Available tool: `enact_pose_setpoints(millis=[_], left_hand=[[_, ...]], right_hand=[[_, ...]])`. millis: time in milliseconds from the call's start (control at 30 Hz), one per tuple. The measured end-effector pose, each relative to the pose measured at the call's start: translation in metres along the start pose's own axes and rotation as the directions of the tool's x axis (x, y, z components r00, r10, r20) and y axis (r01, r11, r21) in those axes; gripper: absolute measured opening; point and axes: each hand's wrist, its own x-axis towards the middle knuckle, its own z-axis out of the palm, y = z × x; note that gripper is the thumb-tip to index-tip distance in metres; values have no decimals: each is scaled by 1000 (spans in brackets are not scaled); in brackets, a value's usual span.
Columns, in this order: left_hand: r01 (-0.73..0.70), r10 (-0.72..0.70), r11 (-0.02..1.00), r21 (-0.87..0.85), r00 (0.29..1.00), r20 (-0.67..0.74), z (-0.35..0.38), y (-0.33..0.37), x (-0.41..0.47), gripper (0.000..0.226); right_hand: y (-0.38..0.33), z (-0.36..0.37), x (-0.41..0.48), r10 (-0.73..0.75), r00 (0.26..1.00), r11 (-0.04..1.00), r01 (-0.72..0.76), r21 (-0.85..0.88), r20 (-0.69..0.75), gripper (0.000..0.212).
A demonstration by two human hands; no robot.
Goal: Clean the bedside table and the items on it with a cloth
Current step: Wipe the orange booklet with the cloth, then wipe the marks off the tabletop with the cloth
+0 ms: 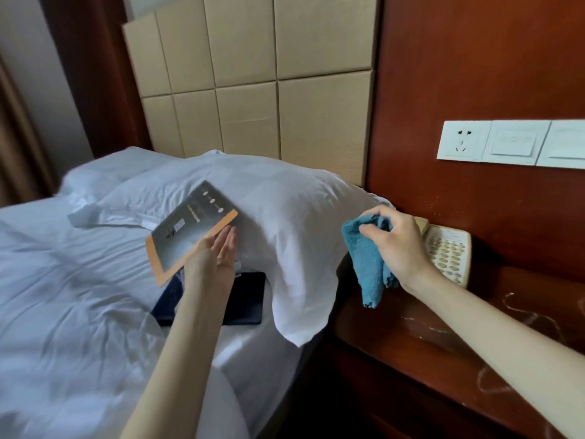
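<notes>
My right hand grips a bunched blue cloth that hangs down above the left end of the dark wooden bedside table. A cream push-button telephone stands on the table just behind that hand, partly hidden by it. My left hand holds a grey booklet with an orange border by its lower right edge, over the bed, fingers flat against the cover. Under it lies a dark blue folder on the sheet. White smear marks show on the table top at the right.
A white pillow droops over the bed's edge toward the table. The padded beige headboard rises behind. A white socket and switch panel sits on the red-brown wooden wall above the telephone.
</notes>
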Motion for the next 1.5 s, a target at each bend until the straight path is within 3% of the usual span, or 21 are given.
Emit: enact_pose_setpoints(millis=[133, 233, 533, 767, 933, 1267, 1400, 1500], left_hand=[[53, -50, 997, 50, 997, -51, 1, -5, -4, 34], [62, -64, 995, 77, 998, 20, 4, -13, -17, 20], [-99, -52, 899, 427, 943, 329, 38, -73, -60, 18], [-280, -123, 720, 634, 849, 514, 74, -158, -98, 25], [-381, -263, 562, 734, 759, 596, 79, -218, -126, 19], [-704, -295, 377, 603, 526, 798, 59, -274, -161, 23], [-794, -291, 299, 529, 452, 843, 53, -281, -163, 23], [-863, -287, 218, 455, 389, 875, 44, -277, -162, 23]], right_hand=[[-1, 2, -4, 10, 1000, 1000, -10, 27, 7, 15], [-2, -1, -6, -1, 1000, 1000, 1, 28, 19, 17], [-1, -54, -14, 30, 996, 1000, -30, 5, -82, 10], [13, -144, -38, 125, 967, 986, -146, -78, -222, 13], [29, -220, -68, 220, 900, 954, -280, -112, -377, 15], [47, -343, -145, 260, 797, 758, -518, -396, -546, 10], [59, -356, -179, 307, 813, 594, -570, -567, -495, 12], [75, -350, -209, 421, 780, 556, -625, -548, -463, 16]])
